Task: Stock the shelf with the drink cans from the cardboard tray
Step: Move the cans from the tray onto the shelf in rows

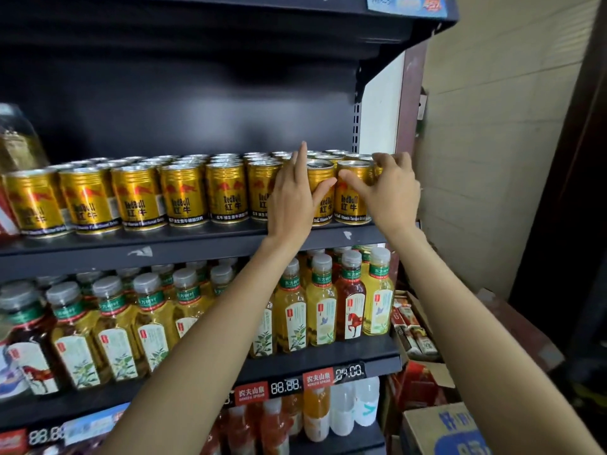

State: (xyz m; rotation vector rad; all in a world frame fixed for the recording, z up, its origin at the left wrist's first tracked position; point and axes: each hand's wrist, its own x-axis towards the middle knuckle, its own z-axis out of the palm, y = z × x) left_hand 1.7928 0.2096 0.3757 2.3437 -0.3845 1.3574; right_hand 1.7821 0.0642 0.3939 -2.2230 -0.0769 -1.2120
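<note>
Gold Red Bull cans stand in several rows on the dark upper shelf (197,239). At the right end of the front row, my left hand (292,195) holds one gold can (323,178), thumb across its front and fingers stretched up along its left side. My right hand (389,188) grips the last can on the right (351,198), thumb on the front and fingers curled over its top rim. Both cans stand upright on the shelf, side by side. The cardboard tray is not in view.
Tea bottles (322,300) fill the shelf below, with price tags (297,384) on its edge and more bottles under that. Cardboard boxes (443,428) sit on the floor at the right, beside a pale wall. A glass bottle (19,139) stands at the far left.
</note>
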